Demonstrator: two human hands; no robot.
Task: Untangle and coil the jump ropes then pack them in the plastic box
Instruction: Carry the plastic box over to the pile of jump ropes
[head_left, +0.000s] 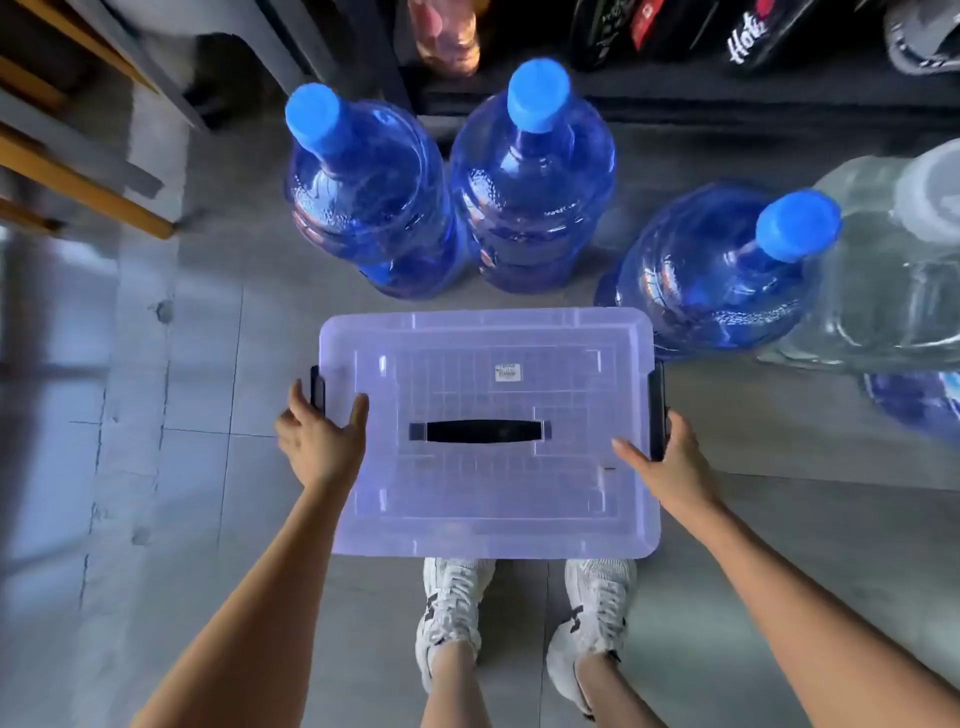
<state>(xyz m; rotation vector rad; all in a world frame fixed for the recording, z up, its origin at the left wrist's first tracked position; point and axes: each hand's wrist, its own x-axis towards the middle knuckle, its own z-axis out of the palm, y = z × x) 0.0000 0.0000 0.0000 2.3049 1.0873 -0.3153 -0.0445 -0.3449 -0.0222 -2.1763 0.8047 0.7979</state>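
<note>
Plastic box (488, 493): translucent violet, lid on, held level in front of the person and over the toes of white sneakers (452, 597); whether it rests on anything cannot be told.
Water bottles (530, 176): three blue capped ones stand upright on the grey tiled floor (208, 364) just beyond the box.
Left hand (319, 441): fingers spread, thumb lying on the lid, the other fingers beside the black left latch (317, 387).
Right hand (670, 462): thumb flat on the lid, fingers wrapped down over the side edge next to the right latch (657, 410).
Carry handle (480, 431): black, lying flat at mid-lid, untouched.
Jump ropes: none in view, and none shows through the cloudy lid.
Progress: judged at the very start; only the box is in hand, while opening it, untangling, coiling and packing all appear left to do.
</note>
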